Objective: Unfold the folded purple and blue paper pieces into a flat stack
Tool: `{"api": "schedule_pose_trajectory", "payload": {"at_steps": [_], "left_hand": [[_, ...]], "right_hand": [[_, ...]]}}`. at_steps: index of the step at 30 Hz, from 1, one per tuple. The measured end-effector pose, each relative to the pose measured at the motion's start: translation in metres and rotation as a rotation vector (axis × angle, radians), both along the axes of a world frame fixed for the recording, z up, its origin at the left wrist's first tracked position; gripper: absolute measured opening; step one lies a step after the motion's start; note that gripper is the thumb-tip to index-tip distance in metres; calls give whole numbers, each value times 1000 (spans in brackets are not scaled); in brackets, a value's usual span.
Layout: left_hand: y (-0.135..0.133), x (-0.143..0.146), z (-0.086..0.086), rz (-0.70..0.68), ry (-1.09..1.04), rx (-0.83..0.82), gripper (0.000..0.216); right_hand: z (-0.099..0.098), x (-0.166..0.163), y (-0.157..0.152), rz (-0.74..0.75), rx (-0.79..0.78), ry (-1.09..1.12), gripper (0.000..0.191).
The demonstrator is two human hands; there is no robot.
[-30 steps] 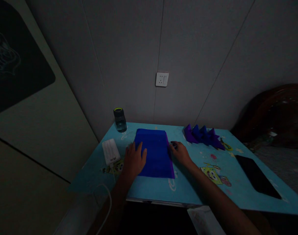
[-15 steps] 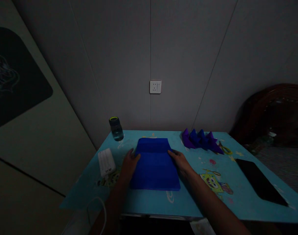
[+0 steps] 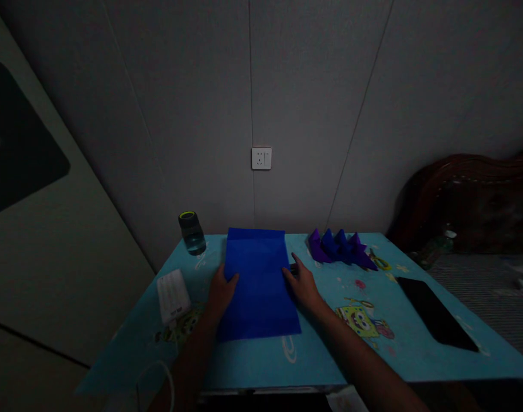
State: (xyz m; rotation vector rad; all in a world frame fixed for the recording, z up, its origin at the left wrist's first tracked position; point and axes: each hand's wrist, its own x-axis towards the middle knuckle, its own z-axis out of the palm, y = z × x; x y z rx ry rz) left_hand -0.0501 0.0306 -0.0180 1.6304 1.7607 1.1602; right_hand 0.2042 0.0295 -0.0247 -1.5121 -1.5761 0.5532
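Note:
A blue sheet of paper (image 3: pixel 259 297) lies before me on the blue table, its far end reaching toward the table's back edge. At its left edge is my left hand (image 3: pixel 222 290), with the thumb on top of the paper and the other fingers mostly hidden at the side. My right hand (image 3: pixel 303 284) grips the right edge with the thumb resting on the sheet, while the index finger points away from the paper. Faint crosswise lines show on the sheet.
Purple and blue folded paper shapes (image 3: pixel 341 249) stand in a row at the back right, beside yellow-handled scissors (image 3: pixel 380 263). A black flat tablet-like object (image 3: pixel 435 313) lies right. On the left are a water bottle (image 3: pixel 193 233) and a white power bank (image 3: pixel 173 296) with a cable.
The blue paper appears longer, its far end now flat where it narrowed before. My right index finger has lifted outward. The whole view has shifted slightly to the right.

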Motion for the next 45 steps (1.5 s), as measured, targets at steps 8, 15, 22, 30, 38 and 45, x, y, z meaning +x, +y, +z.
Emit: {"api": "schedule_pose_trajectory", "payload": {"at_steps": [8,15,22,30,38,45], "left_hand": [[4,20,-7,-148,436,155,51],[-18,37,-23,-385,642,113,51],[-19,37,-16,-391,582,116,51],[-24,61,-9,-428,-434,122,48],[-28,62,-16,-356,-556,123,40],[-33,68,-22,-411,-211,231,54]], "right_hand": [[21,71,13,-377,113,-514,32],[12,76,21,-431,151,-704,25],[11,77,20,-391,192,-673,16],[10,0,-20,38,360,-499,10],[14,-33,-47,357,318,-131,19],[5,-28,-33,170,157,109,27]]}}
